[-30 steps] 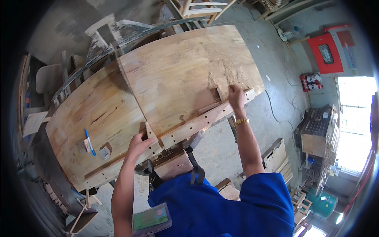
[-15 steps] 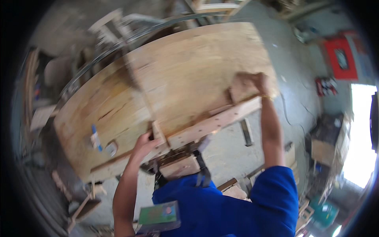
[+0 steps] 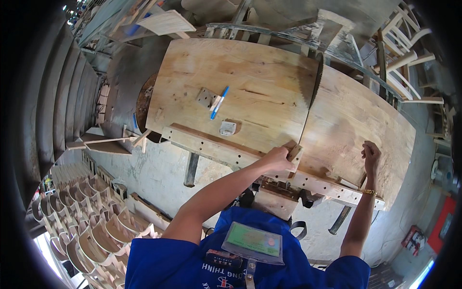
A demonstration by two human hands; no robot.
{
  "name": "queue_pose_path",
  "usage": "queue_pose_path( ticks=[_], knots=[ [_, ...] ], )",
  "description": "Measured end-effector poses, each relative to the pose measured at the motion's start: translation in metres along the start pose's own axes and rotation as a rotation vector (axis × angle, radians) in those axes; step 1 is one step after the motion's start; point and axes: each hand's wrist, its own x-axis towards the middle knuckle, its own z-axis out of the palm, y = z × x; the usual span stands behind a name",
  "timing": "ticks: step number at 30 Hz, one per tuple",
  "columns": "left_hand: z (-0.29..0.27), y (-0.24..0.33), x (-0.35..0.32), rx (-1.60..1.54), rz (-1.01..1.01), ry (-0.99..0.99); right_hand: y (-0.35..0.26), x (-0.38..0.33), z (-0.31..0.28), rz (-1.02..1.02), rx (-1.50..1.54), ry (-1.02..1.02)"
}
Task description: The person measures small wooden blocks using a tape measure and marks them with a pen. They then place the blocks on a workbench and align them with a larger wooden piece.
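Wood block [image 3: 294, 152], small, pale, at frame centre by saw blade [image 3: 312, 79], clamped in left hand [image 3: 276, 160]; right hand [image 3: 371, 155] curled loosely, resting on table saw top [image 3: 356, 120].

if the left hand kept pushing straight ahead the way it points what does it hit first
Probably the circular saw blade: the left hand holds a small wood block at the near end of the blade's slot line, though depth is unclear.

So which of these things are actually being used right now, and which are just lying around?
In use:
left hand on a small wooden block
saw blade
right hand on the saw table

Lying about:
blue pen
metal bracket
stacked chair parts
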Motion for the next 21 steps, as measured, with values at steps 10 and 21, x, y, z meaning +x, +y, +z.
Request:
queue_pose_path(
  ticks=[10,21],
  knots=[
    [-0.004,-0.005,0.009,-0.017,-0.06,-0.089,0.024,-0.046,-0.051,0.147,-0.641,0.152],
    [-0.006,0.006,-0.004,-0.232,-0.066,-0.138,-0.037,-0.109,0.074,0.01,0.325,-0.076]
  ],
)
